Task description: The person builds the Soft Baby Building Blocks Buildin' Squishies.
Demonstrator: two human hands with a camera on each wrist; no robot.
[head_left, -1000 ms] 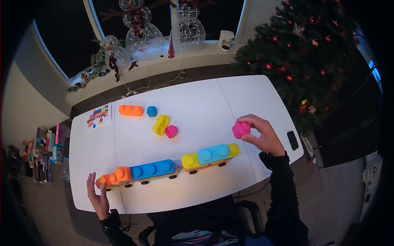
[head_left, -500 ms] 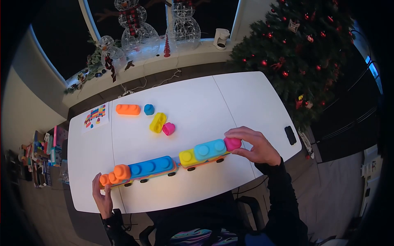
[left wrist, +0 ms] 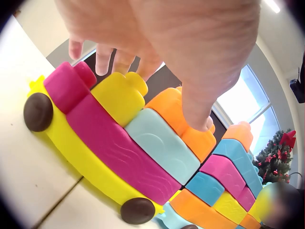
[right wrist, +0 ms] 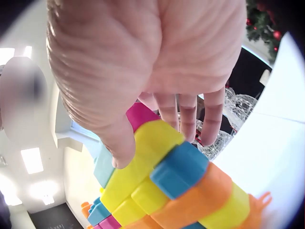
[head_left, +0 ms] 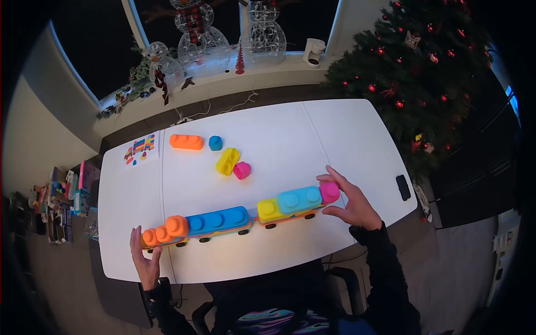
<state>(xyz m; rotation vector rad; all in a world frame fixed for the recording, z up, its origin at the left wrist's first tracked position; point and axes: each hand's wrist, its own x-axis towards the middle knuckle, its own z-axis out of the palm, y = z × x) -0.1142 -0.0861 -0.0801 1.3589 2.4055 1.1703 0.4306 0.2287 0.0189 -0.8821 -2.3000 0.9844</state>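
Note:
A train of big soft building blocks on wheeled bases stands along the front half of the white table. My left hand (head_left: pixel 146 267) is at its left end, straight fingers on the far side and thumb on the near side. In the left wrist view that thumb overlaps an orange block (left wrist: pixel 162 109), beside a yellow block (left wrist: pixel 119 98) and a magenta one (left wrist: pixel 69 88). At the other end my right hand (head_left: pixel 357 206) stands spread around the pink block (head_left: pixel 329 192), which sits beside the light blue block (head_left: pixel 300 199) on the rear car. A long blue block (head_left: pixel 218 219) tops the middle.
Farther back lie an orange block (head_left: pixel 186 142), a small blue block (head_left: pixel 215 143), a yellow block (head_left: pixel 228 161) and another pink block (head_left: pixel 242 170). A picture sheet (head_left: pixel 140 151) is at the back left. A dark phone-like object (head_left: pixel 402 187) lies near the right edge.
My right hand brought the pink block down onto the right end of the train, then loosened its fingers from it. The left hand stayed at the left end. The head view shifted slightly.

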